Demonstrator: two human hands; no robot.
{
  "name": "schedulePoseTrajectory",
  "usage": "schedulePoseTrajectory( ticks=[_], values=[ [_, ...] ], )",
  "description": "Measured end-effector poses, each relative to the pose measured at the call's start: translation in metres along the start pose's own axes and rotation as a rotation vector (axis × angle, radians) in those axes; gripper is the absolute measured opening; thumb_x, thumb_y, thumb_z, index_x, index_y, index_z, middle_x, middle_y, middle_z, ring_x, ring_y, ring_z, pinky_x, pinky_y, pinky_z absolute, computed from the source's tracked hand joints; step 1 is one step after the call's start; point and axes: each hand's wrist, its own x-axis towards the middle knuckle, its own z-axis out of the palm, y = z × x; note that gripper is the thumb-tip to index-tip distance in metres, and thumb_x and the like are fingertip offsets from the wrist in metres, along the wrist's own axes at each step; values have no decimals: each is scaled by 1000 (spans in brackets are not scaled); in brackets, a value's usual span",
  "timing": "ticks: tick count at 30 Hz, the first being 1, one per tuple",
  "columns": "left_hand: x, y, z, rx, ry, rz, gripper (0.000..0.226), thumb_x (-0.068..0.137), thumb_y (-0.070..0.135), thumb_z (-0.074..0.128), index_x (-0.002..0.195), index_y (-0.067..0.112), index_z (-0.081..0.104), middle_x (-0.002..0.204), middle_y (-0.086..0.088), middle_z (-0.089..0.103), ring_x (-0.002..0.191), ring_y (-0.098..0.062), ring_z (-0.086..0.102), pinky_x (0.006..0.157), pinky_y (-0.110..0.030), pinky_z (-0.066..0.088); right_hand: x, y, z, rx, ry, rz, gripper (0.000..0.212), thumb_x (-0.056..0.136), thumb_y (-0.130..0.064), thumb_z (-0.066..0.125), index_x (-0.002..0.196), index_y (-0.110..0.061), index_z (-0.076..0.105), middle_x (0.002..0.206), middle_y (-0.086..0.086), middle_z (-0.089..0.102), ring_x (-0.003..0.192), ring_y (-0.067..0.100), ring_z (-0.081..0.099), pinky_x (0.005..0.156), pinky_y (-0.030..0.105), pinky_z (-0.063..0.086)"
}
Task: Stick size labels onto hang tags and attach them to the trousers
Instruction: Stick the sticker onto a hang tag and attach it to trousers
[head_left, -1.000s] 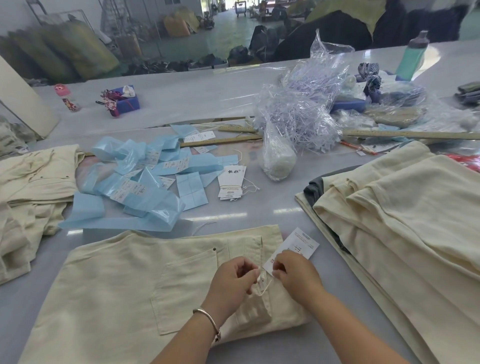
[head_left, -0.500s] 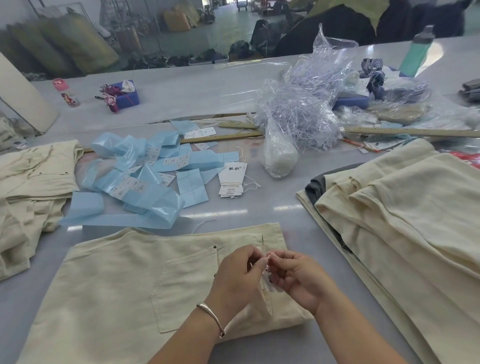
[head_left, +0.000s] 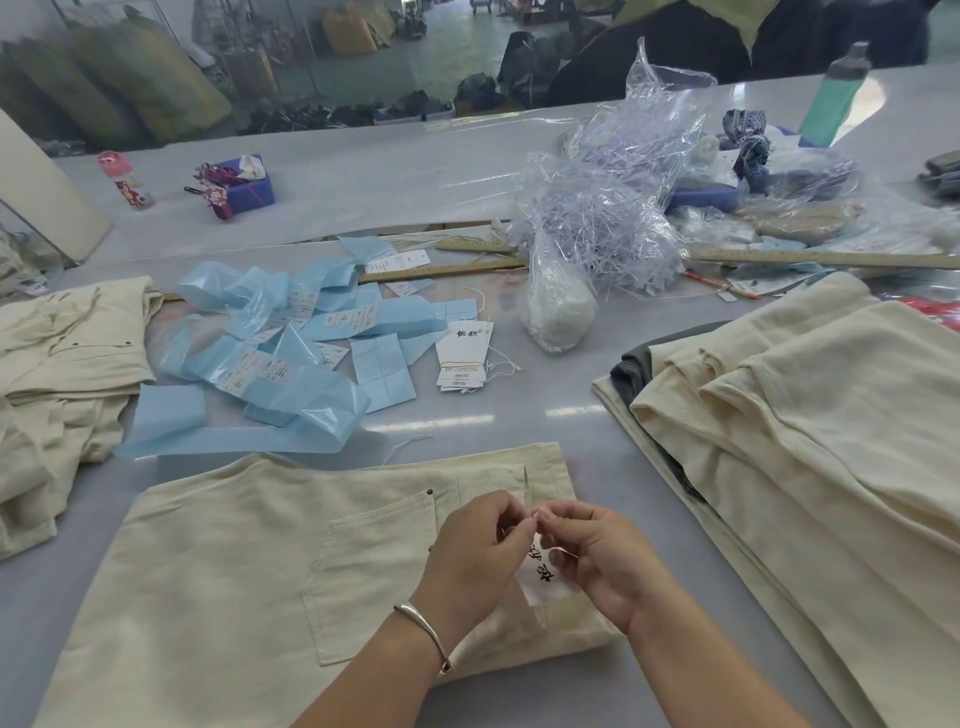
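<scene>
Two hands, left hand (head_left: 480, 545) and right hand (head_left: 597, 558), fingertips together, pinching one hang tag (head_left: 543, 577) over trousers (head_left: 234, 571). Black characters printed, unreadable. One tag stack (head_left: 462, 353) at 12 o'clock.

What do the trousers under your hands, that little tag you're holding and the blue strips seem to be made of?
Trousers: cream woven cloth, probably cotton, matte with a fine ribbed grain. Tag: white card or stiff paper, printed with black characters, seemingly held flat. Blue strips: likely glossy sticker backing paper, judging by the sheen and the white labels on them.
</scene>
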Motion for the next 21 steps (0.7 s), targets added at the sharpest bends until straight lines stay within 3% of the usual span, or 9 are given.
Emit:
schedulePoseTrajectory(
  ticks=[5,11,16,19,21],
  values=[
    [1,-4,0,43,-13,33,26,88,17,66,68,28,55,60,12,52,58,-3,46,57,-15,36,-2,1,-1,-81,49,-92,3,74,-3,73,75,-5,71,68,6,65,58,11,53,54,20,40],
    [4,-12,0,-136,1,-21,18,85,15,73,72,19,60,57,14,57,56,-5,47,58,-22,40,-4,0,6,22,51,21,13,65,-5,71,77,-4,68,60,3,61,50,7,51,45,16,38],
    [6,-18,2,-208,25,-47,21,83,17,75,73,20,57,57,12,55,57,-9,46,59,-24,40,-4,0,10,126,62,128,10,86,1,59,83,-6,65,59,0,59,48,5,52,42,13,39],
    [3,-22,1,-180,17,-33,23,84,24,75,71,25,55,59,16,56,57,-3,45,58,-19,38,-5,-3,9,27,85,92,8,84,4,61,81,-2,65,60,3,60,53,9,51,45,15,40],
    [1,-27,-5,-85,-11,-31,24,82,32,75,71,27,55,63,16,56,57,-1,44,58,-19,39,-8,-6,10,-205,125,-4,6,80,5,67,78,-1,68,59,4,62,53,10,52,48,18,40]
  ],
)
